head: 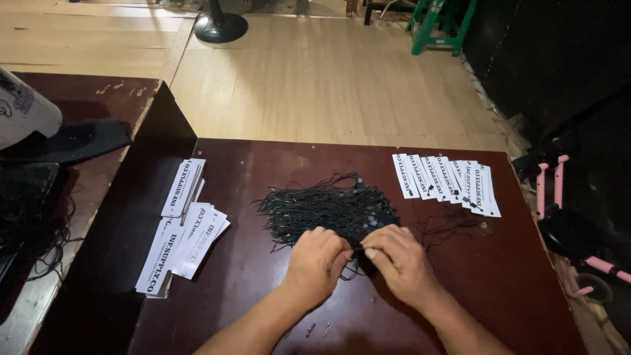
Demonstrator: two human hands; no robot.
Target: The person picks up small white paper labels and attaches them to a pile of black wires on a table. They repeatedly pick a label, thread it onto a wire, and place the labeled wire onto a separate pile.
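Both hands, left hand (317,263) and right hand (399,260), pinch black strings (328,207) mid dark wooden table (263,296); white tags (447,177) at far-right corner; wood floor (315,79) beyond.

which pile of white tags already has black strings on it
The fanned row of white tags at the table's far right: black strings trail from its near end. The left stacks of tags lie bare.

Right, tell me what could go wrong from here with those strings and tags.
1. Both hands, left and right, pinch at the edge of the tangled black strings; pulling one loose may drag others along or knot them.
2. The row of white tags lies close to the table's right edge; a snagged string could sweep some off.
3. The loose tag stacks on the left could slide apart if bumped.
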